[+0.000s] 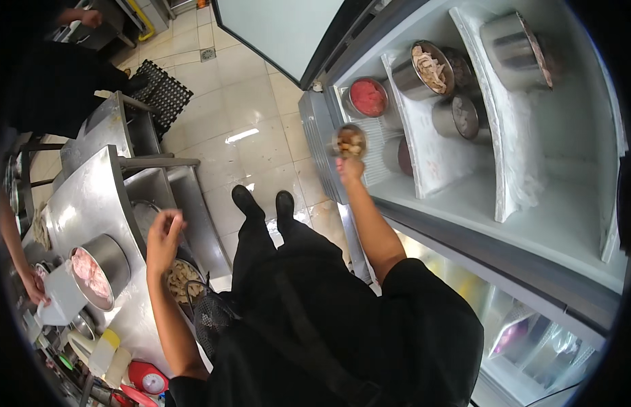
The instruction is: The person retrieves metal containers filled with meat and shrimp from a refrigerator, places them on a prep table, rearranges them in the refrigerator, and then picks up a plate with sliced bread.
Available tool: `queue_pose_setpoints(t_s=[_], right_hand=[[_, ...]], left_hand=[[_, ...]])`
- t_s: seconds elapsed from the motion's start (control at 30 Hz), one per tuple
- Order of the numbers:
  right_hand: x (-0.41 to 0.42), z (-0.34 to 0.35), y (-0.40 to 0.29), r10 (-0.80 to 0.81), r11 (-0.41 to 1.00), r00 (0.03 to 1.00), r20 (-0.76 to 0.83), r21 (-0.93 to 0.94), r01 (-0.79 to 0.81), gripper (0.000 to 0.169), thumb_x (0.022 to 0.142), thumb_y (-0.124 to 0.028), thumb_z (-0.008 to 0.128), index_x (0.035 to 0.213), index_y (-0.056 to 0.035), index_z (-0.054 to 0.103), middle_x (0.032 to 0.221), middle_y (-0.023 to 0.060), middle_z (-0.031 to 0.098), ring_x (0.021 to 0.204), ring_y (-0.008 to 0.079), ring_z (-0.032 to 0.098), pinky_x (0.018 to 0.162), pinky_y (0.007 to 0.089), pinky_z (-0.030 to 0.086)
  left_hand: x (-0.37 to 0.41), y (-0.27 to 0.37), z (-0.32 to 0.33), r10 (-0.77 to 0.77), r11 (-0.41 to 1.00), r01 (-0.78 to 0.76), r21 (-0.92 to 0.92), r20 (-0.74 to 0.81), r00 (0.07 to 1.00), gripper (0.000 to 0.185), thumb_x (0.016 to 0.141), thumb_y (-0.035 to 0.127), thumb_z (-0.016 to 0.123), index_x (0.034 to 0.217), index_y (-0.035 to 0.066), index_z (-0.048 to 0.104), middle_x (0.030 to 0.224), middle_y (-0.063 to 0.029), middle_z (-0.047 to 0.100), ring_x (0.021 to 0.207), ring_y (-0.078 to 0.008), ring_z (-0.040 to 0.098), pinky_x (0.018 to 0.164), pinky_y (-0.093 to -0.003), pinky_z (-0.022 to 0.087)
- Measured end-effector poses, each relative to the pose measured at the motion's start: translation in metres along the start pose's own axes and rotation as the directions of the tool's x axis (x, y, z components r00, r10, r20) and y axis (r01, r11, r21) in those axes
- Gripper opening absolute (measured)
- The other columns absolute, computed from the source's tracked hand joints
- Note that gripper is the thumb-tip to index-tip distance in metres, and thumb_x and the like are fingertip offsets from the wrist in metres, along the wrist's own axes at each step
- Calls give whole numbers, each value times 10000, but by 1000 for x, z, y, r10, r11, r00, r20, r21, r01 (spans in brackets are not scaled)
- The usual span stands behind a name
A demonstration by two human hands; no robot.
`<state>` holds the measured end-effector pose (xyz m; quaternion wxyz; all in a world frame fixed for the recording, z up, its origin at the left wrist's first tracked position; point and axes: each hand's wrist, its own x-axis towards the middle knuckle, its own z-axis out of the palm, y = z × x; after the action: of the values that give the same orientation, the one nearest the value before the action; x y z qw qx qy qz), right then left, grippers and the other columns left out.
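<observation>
My right hand (350, 170) grips a small metal bowl (350, 142) of brown and yellowish pieces at the lower edge of the open refrigerator (448, 183). Near the bowl, a round metal container (368, 97) of red food stands on the bottom shelf. My left hand (165, 236) hovers with bent fingers beside the steel table, above a container of pale chunks (183, 280) on a lower level; I see nothing in it. On the table, a steel pot (114, 272) of pink raw meat stands left of my left hand.
Frosted shelves (427, 152) hold several metal pots. The refrigerator door (280, 30) stands open. At the far left, a person's hand (35, 290) is on a whitish container (61, 295). Another person stands beyond the tables near a black mat (163, 96). A red scale (148, 377) sits below.
</observation>
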<state>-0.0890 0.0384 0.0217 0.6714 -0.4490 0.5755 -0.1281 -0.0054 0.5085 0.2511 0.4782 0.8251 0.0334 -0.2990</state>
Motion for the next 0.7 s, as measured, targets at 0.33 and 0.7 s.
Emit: queue_pose_setpoints(t_s=[0.33, 0.7], right_hand=[[141, -64, -3, -262, 916, 944, 202, -256, 309, 365, 842, -268, 556, 1068, 19, 554, 1004, 180, 562, 922, 290, 505, 793, 367, 387], [63, 3, 15, 239, 855, 855, 461, -517, 40, 234, 896, -272, 464, 978, -53, 480, 850, 118, 586, 719, 224, 566, 579, 329, 452]], left_hand=[[-142, -116, -18, -226, 974, 184, -132, -504, 834, 278, 925, 266, 474, 917, 13, 587, 750, 4, 562, 676, -79, 524, 564, -226, 416], [-166, -110, -88, -546, 706, -296, -644, -760, 352, 694, 832, 548, 525, 1198, -28, 399, 1176, -174, 447, 1006, -289, 530, 743, -402, 528]])
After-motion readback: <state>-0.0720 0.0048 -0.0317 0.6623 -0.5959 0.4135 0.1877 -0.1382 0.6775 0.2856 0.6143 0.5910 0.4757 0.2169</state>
